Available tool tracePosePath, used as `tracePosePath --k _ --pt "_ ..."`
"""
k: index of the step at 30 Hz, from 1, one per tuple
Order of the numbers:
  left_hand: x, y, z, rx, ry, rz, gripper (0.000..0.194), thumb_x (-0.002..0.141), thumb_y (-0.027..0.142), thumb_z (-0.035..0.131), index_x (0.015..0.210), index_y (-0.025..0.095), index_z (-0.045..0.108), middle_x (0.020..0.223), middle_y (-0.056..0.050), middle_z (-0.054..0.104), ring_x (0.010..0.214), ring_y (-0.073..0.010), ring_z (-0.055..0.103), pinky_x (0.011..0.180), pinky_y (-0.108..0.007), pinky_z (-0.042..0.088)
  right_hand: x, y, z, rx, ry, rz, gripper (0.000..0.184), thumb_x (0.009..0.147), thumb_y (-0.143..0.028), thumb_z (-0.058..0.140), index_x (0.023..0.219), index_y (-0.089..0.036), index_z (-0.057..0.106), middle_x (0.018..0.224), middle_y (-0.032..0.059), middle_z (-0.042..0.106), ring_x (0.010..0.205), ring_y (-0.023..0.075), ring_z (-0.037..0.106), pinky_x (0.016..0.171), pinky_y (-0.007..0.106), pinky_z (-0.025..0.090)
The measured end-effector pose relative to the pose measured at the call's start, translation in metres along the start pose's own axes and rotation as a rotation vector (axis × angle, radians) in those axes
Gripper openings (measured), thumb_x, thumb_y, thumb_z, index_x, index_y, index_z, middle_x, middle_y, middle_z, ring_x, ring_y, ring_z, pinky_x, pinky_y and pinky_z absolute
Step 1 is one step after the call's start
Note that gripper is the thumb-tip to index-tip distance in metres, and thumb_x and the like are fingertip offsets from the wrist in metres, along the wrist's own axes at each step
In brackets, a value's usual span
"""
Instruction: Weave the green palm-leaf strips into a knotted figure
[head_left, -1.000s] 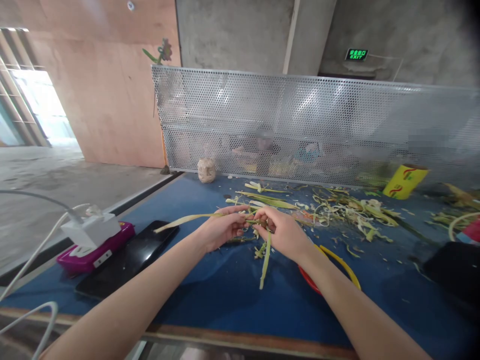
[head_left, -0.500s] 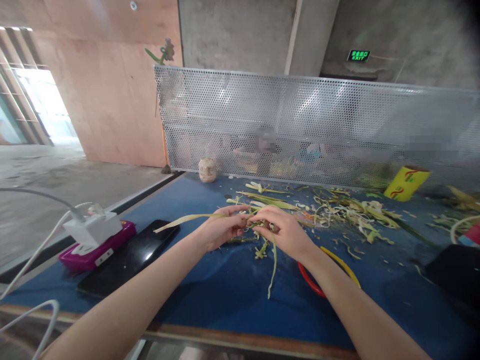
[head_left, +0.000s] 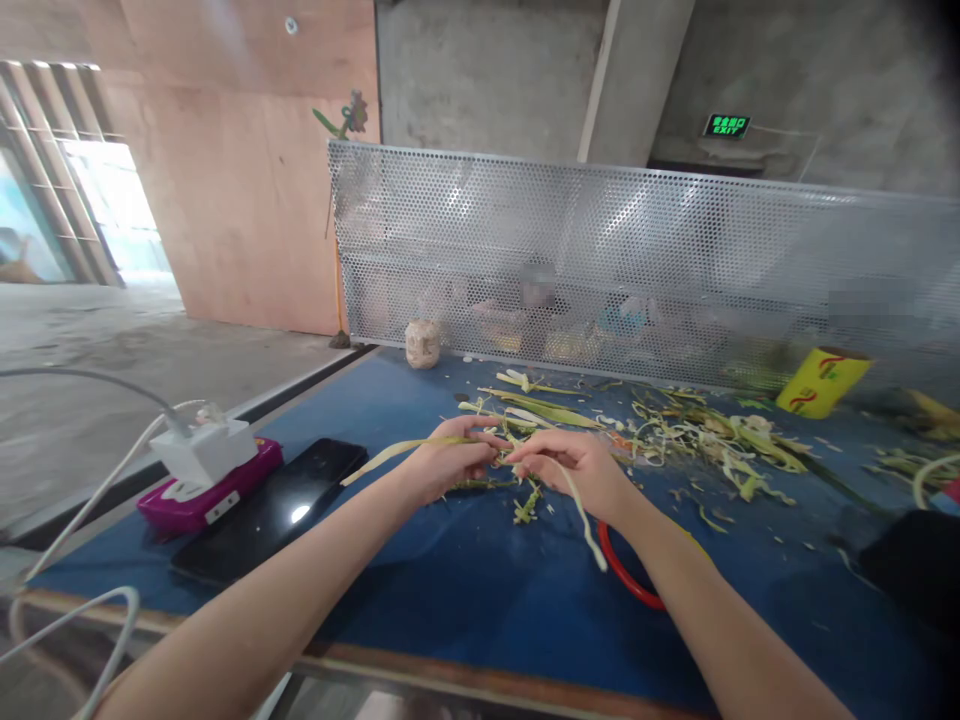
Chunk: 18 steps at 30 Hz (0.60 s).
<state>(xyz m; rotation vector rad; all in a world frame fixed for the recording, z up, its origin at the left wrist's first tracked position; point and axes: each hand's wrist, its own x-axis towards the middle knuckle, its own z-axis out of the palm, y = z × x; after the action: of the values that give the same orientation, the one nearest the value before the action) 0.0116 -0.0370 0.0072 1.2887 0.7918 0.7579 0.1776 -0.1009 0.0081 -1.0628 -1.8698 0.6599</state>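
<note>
My left hand (head_left: 448, 466) is closed, with a long flat yellow-green leaf strip (head_left: 386, 455) running out past its wrist to the left. Close against it, the fingertips of my right hand (head_left: 581, 468) pinch a thin pale plant strip (head_left: 587, 520) that hangs down over the table. What lies between the fingertips of both hands is partly hidden. Below them is a small green plant scrap (head_left: 527, 503). Just beyond the hands lie long pale stalks and leaves (head_left: 547, 410) on the blue tabletop (head_left: 442, 610).
A heap of shredded leaves (head_left: 720, 440) spreads to the right, near a yellow roll (head_left: 823, 383). A red ring-shaped handle (head_left: 626, 575) is under my right forearm. At left are a black phone (head_left: 274, 510) and purple power strip (head_left: 210, 490). A perforated metal screen (head_left: 465, 230) borders the back.
The thin strip at my right hand has swung outward to the right, and the right-hand fingers have shifted a little. The whole view has moved slightly.
</note>
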Motion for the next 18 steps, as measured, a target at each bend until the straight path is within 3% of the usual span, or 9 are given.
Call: tracePosePath --k 3,7,10,14,18 --pt "0.001 -0.002 0.001 0.050 -0.035 0.021 0.053 0.060 0.003 0.060 0.111 0.012 0.049 0.084 -0.006 0.066 0.049 -0.0047 0.049 0.046 -0.018 0.035 0.002 0.005 -0.003 -0.091 0.129 0.051 0.026 0.083 -0.037 0.046 0.087 -0.020 0.067 0.067 0.0016 0.063 0.058 0.0121 0.056 0.052 0.024 0.044" --pt "0.000 -0.004 0.003 0.100 -0.073 0.040 0.058 0.060 0.003 0.055 0.116 0.011 0.044 0.086 -0.007 0.067 0.046 -0.0034 0.044 0.047 -0.019 0.034 0.006 0.015 -0.009 -0.264 0.255 0.000 0.026 0.082 -0.036 0.047 0.084 -0.021 0.068 0.077 0.0034 0.066 0.073 0.0162 0.060 0.067 0.028 0.047" --pt "-0.003 -0.003 0.005 0.127 -0.108 0.059 0.061 0.059 0.003 0.052 0.119 0.010 0.041 0.082 -0.005 0.067 0.045 -0.0039 0.044 0.046 -0.020 0.034 0.007 0.020 -0.010 -0.229 0.207 0.054 0.026 0.082 -0.038 0.046 0.082 -0.021 0.067 0.073 0.0035 0.066 0.068 0.0168 0.060 0.063 0.029 0.047" --pt "-0.005 -0.003 0.007 0.162 -0.183 0.090 0.067 0.056 0.001 0.051 0.122 0.009 0.039 0.075 -0.003 0.067 0.046 -0.0054 0.044 0.047 -0.020 0.033 0.006 0.020 -0.006 0.010 0.063 0.337 0.027 0.080 -0.042 0.048 0.076 -0.020 0.062 0.051 -0.0006 0.057 0.039 0.0107 0.049 0.038 0.022 0.037" --pt "-0.003 -0.005 0.007 0.190 -0.261 0.094 0.070 0.056 0.002 0.052 0.124 0.009 0.036 0.073 -0.003 0.067 0.053 -0.0084 0.050 0.048 -0.020 0.033 0.004 0.019 -0.008 0.088 -0.009 0.533 0.035 0.080 -0.049 0.045 0.076 -0.018 0.059 0.043 -0.0032 0.052 0.028 0.0066 0.038 0.030 0.018 0.027"
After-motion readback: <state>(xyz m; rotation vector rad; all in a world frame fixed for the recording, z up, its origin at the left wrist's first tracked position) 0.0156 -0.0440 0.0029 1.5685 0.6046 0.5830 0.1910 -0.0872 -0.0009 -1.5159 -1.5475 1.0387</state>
